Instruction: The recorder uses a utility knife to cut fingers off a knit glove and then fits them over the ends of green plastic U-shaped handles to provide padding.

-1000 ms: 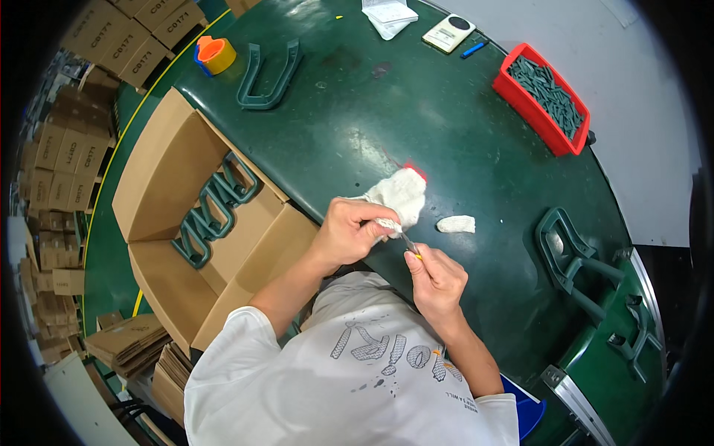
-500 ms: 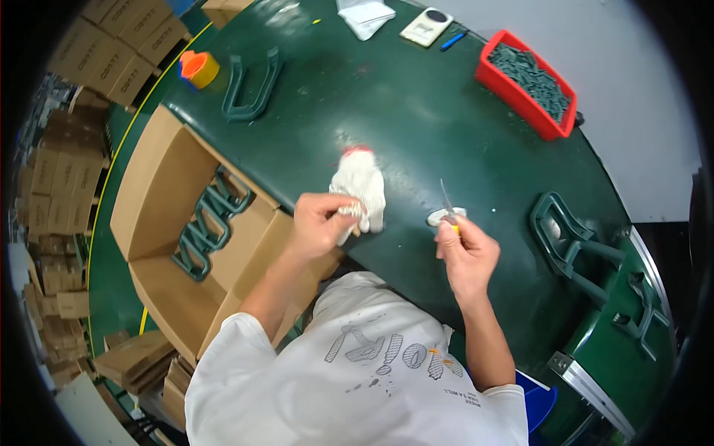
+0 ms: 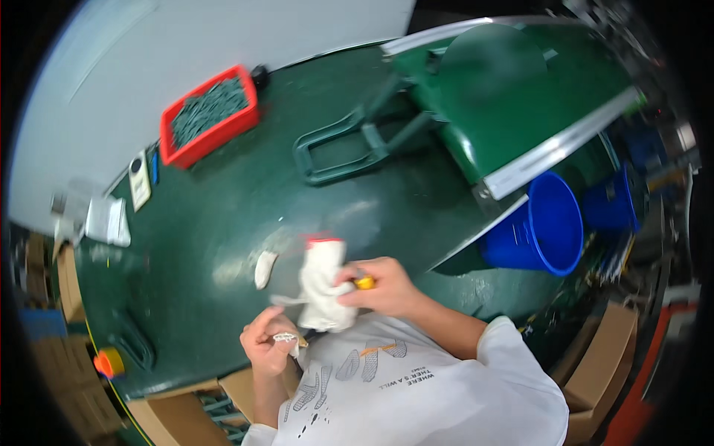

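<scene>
A white knit work glove (image 3: 318, 293) with a red cuff edge hangs in front of my shirt, pinched by my right hand (image 3: 383, 288). The same hand keeps a yellow-handled tool (image 3: 364, 282) in its grip; I cannot make out the tool's blade now. Just left of the glove, my left hand (image 3: 269, 343) is closed on a small scrap of white knit fabric (image 3: 285, 338). A separate white knit piece (image 3: 264, 269) lies on the green table (image 3: 223, 230) beyond both hands.
Far left stands a red bin (image 3: 216, 137) of dark green parts, with a white device (image 3: 138, 181) beside it. A green frame (image 3: 342, 152) lies at the back. Blue buckets (image 3: 554, 223) stand right; an open carton (image 3: 175, 420) is lower left, near an orange tape roll (image 3: 110, 362).
My view has swung to the right. The glove has come off the table spot and across to my right hand. My left hand is now apart from it with a scrap.
</scene>
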Motion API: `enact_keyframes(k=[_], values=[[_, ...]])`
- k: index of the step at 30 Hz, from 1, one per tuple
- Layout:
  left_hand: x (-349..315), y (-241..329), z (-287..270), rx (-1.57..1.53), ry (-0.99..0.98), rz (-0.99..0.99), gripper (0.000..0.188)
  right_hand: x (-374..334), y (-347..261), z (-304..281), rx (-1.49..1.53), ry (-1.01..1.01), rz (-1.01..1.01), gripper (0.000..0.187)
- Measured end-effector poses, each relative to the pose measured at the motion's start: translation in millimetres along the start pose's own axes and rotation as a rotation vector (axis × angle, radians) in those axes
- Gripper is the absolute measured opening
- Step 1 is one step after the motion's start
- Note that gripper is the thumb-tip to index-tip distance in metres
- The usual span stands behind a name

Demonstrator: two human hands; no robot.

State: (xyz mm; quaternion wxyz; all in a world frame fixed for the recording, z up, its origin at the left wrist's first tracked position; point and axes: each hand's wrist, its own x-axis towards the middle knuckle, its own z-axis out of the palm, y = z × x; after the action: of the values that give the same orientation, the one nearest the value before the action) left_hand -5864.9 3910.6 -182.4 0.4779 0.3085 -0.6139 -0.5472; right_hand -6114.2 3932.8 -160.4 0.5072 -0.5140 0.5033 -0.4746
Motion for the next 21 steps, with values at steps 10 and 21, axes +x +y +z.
enact_keyframes(k=[10,21], values=[[13.3,-11.9,26.6,-0.119,0.006,-0.234,0.039,-131.4,59.3,-194.6,-0.068,1.483,0.057,0.020],[9.5,-12.9,37.5,-0.021,0.179,-0.309,0.025,-79.0,69.3,-287.0,-0.007,1.359,0.191,0.040]])
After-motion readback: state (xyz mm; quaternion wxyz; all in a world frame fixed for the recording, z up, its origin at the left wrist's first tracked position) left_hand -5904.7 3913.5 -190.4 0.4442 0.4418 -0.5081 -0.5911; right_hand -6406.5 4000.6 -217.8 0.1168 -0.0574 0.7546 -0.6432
